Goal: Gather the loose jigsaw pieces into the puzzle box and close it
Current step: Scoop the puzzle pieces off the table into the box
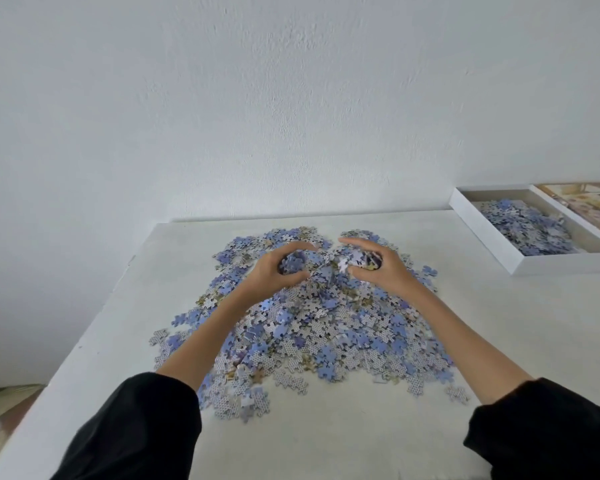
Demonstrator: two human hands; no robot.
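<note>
The jigsaw pieces (326, 327) mostly sit in one big heap in the middle of the frame. Blue faces and patterned grey backs are all jumbled, with stragglers trailing off toward the lower left and lower right.

Both hands are dug into the far end of the heap. The left hand (274, 271) has its grip curled round a clump of blue pieces. The right hand (381, 268) is cupped the same way round a mixed clump, and the fingertips of the two nearly meet.

The puzzle box (565, 263) is over at the right edge of the frame, well apart from the heap. It's open and has a layer of pieces in it. The lid (582, 206) lies just beside it, picture side up and partly cut off by the frame.

My worry is the carry. These are loose cupped handfuls, not tight fists, and they have to cross a stretch of bare tabletop (326, 438) to reach the box, so I'd expect dribbles along the way. The left hand has the longer trip.

The forearms also pass right over the heap, so a low swing toward the right could drag pieces along. The stragglers at lower left aren't far from the tabletop edge, and one nudge could send them to the floor.

Dumping from too high could also bounce pieces over the box's low wall.
</note>
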